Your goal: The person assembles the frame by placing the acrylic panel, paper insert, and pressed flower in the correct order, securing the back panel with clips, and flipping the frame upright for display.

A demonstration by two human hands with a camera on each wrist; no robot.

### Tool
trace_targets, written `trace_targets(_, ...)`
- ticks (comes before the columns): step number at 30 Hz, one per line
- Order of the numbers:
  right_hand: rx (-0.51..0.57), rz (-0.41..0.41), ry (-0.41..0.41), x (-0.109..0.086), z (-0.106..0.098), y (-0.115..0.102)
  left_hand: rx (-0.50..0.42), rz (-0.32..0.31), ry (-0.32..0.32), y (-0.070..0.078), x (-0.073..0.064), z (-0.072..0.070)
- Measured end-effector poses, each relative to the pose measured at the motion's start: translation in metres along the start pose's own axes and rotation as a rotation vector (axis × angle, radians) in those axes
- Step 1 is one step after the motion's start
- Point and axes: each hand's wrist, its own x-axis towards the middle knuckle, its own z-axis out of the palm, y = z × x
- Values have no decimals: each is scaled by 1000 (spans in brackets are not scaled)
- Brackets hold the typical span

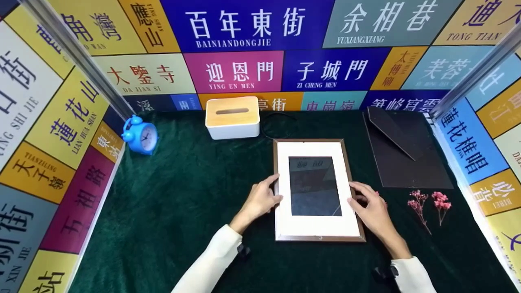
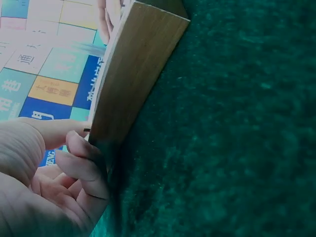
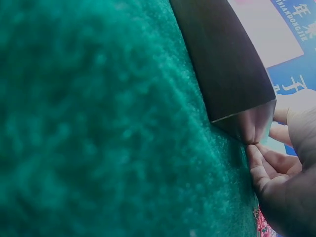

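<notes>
A brown-edged picture frame (image 1: 319, 238) with a white mat (image 1: 313, 226) around a dark, reflective window (image 1: 313, 187) is held between both hands. At its left side, my left hand (image 1: 260, 197) grips the edge, with the thumb at the front rim and the other fingers curled by the side. Opposite, my right hand (image 1: 372, 209) pinches the right edge. Close up in the left wrist view, the frame's wood-grained side (image 2: 133, 69) rises beside the curled fingers (image 2: 84, 168). The right wrist view shows fingertips (image 3: 254, 153) touching a corner of the frame (image 3: 232, 64).
A black backing board (image 1: 407, 171) with a stand leg lies at the right, pink dried flowers (image 1: 441, 203) below it. A wood-topped tissue box (image 1: 233, 126) and a blue alarm clock (image 1: 142, 136) stand toward the back left. Green velvet cloth (image 1: 183, 195) covers the table; printed panels surround it.
</notes>
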Motion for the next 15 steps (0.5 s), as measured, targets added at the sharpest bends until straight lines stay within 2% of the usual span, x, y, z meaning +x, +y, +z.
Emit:
trace_targets(4, -20, 6, 2, 0, 1, 1, 27, -2, 24, -2, -2, 1)
trace_targets(10, -39, 33, -10, -1, 1, 2, 57, -11, 19, -7, -6, 4)
trace_targets(15, -50, 32, -5, 0, 2, 1, 89, 27, 8, -10, -6, 4)
